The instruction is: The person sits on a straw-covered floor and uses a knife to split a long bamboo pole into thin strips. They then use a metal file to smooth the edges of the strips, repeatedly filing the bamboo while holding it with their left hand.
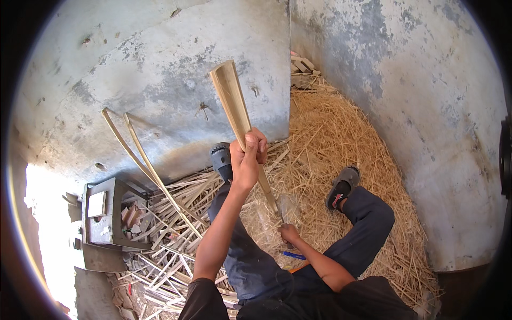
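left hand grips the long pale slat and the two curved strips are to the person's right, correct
Not quite: the head view shows the two curved strips to the person's left. The left hand does grip the long pale slat.

Left hand [249, 156] clenches, raised — right hand [289, 234] curls lower.

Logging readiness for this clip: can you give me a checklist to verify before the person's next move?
1. Left grip closed around the wooden strip: ok.
2. Right grip near the strip's lower end: ok.
3. What the right grip holds: cannot tell, too small.
4. Right shoe apart from the strip: ok.
5. Blue object well away from the right grip: not ok, it lies close by.
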### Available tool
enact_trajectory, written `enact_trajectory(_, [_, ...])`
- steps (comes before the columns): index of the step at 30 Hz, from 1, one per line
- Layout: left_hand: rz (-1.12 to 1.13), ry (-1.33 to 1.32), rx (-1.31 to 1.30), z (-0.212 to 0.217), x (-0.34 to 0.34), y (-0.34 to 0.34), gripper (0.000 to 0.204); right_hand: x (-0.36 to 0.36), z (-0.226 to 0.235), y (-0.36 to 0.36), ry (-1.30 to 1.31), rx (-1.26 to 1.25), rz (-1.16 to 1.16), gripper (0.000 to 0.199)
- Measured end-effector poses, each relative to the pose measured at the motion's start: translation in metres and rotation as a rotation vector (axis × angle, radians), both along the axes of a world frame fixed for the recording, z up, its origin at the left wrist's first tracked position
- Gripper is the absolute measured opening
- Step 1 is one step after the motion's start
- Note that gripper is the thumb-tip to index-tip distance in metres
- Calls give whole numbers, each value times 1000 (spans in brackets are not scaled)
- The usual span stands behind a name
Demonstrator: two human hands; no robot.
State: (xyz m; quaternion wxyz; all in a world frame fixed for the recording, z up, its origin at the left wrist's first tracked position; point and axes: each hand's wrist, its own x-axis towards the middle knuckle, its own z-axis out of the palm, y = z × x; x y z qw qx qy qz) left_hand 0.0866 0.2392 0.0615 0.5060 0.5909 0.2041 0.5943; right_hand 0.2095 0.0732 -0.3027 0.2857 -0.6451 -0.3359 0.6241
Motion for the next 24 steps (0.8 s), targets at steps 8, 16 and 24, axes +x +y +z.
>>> enact_trajectory(8, [-3, -40, -36, -6, -13, 4, 54, -15, 19, 0, 5, 88, -79, 24])
enact_trajectory(16, [122, -169, -7, -3, -17, -1, 47, -21, 80, 14, -204, 349, -18, 26])
enact_trajectory(24, [380, -416, 301, 72, -144, -93, 50, 0, 110, 26, -360, 565, 9, 35])
